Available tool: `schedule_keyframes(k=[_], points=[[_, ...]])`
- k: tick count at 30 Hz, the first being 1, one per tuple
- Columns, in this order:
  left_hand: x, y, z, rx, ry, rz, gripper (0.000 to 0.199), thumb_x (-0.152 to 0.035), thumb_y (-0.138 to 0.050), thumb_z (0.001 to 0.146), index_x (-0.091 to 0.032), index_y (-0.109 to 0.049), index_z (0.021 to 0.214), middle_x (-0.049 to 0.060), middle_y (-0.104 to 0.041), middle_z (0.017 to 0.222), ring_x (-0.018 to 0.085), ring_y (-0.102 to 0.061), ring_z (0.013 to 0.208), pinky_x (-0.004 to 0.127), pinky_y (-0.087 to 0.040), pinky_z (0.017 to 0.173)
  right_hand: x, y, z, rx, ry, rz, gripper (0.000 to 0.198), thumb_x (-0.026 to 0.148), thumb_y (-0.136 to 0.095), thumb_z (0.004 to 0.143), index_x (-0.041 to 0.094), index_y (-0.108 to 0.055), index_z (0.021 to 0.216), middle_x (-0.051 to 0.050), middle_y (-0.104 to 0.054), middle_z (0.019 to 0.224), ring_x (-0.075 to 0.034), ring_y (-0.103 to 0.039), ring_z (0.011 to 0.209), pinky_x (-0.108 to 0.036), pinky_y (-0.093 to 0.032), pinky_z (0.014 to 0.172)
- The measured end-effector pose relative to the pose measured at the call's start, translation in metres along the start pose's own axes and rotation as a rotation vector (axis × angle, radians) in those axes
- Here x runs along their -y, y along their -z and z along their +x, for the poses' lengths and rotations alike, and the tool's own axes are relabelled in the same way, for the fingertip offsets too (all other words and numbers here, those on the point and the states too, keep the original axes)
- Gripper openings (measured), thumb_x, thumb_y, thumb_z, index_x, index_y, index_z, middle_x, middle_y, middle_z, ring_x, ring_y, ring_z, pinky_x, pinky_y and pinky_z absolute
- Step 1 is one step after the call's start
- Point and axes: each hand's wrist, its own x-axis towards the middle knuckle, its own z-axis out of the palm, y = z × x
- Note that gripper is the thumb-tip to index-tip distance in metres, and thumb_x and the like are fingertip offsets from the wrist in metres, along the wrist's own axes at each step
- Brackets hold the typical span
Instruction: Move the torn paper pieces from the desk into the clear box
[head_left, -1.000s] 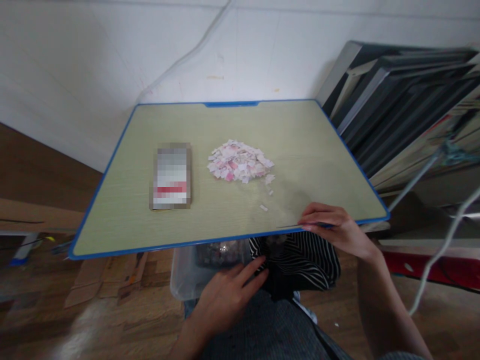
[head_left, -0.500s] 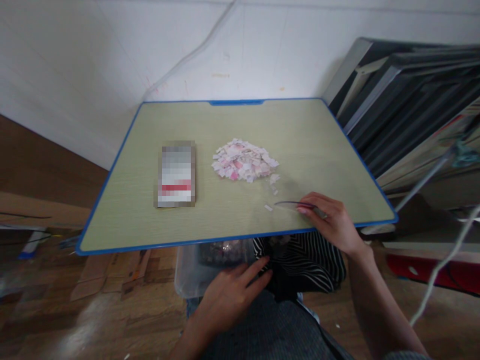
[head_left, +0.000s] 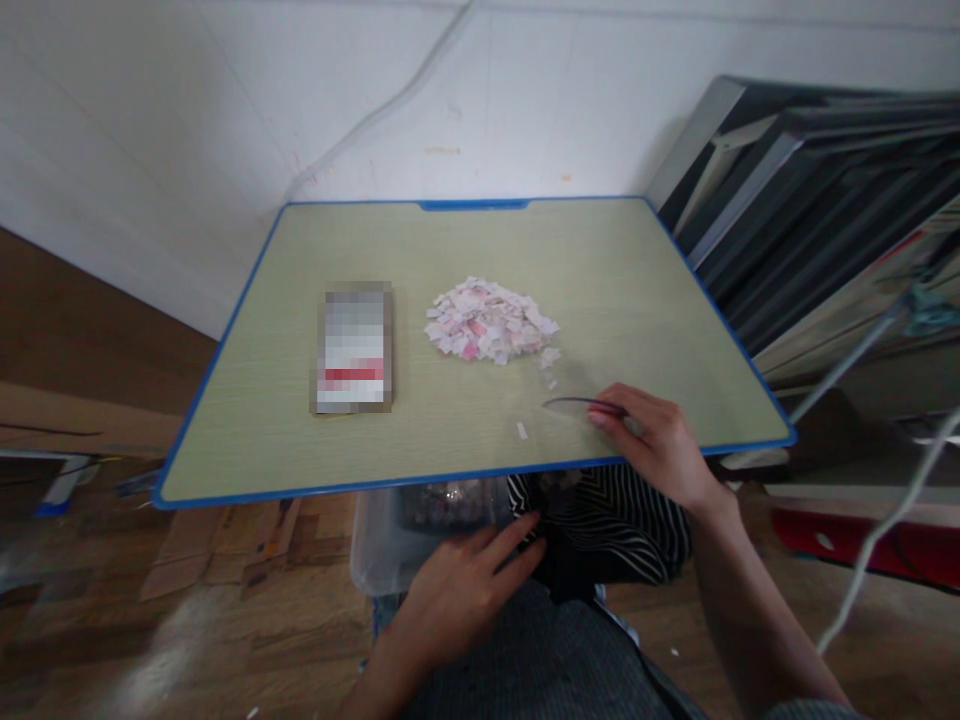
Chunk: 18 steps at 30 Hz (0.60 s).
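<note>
My right hand (head_left: 651,435) is closed round a pair of thin tweezers (head_left: 570,401) above the front right of the table (head_left: 247,440). Their tip points left. A small white paper scrap (head_left: 522,431) lies just left of and nearer to me than the tip, apart from it. Farther back is a heap of white and pinkish paper scraps (head_left: 489,322), with a few loose bits at its right edge. My left hand (head_left: 469,585) rests below the table edge with its fingers apart, by a black-and-white striped cloth (head_left: 630,525), holding nothing.
A box or pack with a blurred face (head_left: 352,345) lies on the table's left side. Under the front edge stands a clear plastic tub (head_left: 375,545). Dark framed panels (head_left: 817,190) lean at the right, and a white wall (head_left: 525,100) backs the table.
The small paper scrap has shifted left and toward me and turned. My right hand and the tweezers have moved slightly left. My left hand stays where it was.
</note>
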Motion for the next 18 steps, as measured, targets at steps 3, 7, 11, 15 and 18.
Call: schedule_keyframes(k=[3, 7, 11, 15, 18], points=[[0.000, 0.000, 0.000, -0.008, 0.006, 0.005, 0.049, -0.005, -0.038, 0.079, -0.018, -0.034, 0.126, 0.009, -0.033, 0.135, 0.020, -0.054, 0.096, 0.033, -0.051, 0.068, 0.001, -0.004, -0.002, -0.039, -0.214, 0.107, 0.018, 0.029, -0.048, 0.082, 0.016, -0.052, 0.070, -0.001, -0.054, 0.058, -0.011, -0.053, 0.052, -0.023, -0.043, 0.050], [-0.001, 0.000, 0.000, -0.017, 0.003, -0.001, 0.049, -0.005, -0.038, 0.079, -0.017, -0.034, 0.126, 0.008, -0.033, 0.136, 0.019, -0.054, 0.096, 0.033, -0.051, 0.069, 0.005, -0.008, -0.002, 0.067, -0.395, 0.322, 0.023, 0.032, -0.049, 0.080, 0.015, -0.049, 0.064, 0.002, -0.052, 0.048, -0.008, -0.050, 0.039, -0.020, -0.041, 0.039], [-0.001, -0.001, -0.001, -0.018, 0.003, 0.001, 0.049, -0.006, -0.038, 0.079, -0.018, -0.034, 0.126, 0.008, -0.033, 0.136, 0.021, -0.053, 0.098, 0.034, -0.051, 0.070, 0.014, -0.016, 0.002, 0.107, -0.420, 0.401, 0.024, 0.032, -0.050, 0.078, 0.015, -0.049, 0.060, 0.003, -0.052, 0.047, -0.007, -0.050, 0.037, -0.018, -0.041, 0.036], [0.000, -0.002, -0.001, -0.007, 0.004, 0.006, 0.049, -0.007, -0.038, 0.079, -0.018, -0.033, 0.127, 0.008, -0.032, 0.137, 0.021, -0.054, 0.096, 0.034, -0.051, 0.070, 0.024, -0.027, 0.009, 0.120, -0.367, 0.465, 0.023, 0.030, -0.049, 0.080, 0.016, -0.049, 0.062, 0.003, -0.052, 0.049, -0.006, -0.050, 0.039, -0.018, -0.042, 0.039], [0.000, -0.002, 0.001, 0.000, 0.001, 0.004, 0.049, -0.007, -0.038, 0.079, -0.018, -0.033, 0.127, 0.008, -0.033, 0.136, 0.021, -0.054, 0.096, 0.034, -0.051, 0.069, 0.027, -0.031, 0.012, 0.084, -0.326, 0.504, 0.020, 0.030, -0.049, 0.080, 0.016, -0.049, 0.065, 0.003, -0.053, 0.052, -0.006, -0.052, 0.042, -0.018, -0.043, 0.041]])
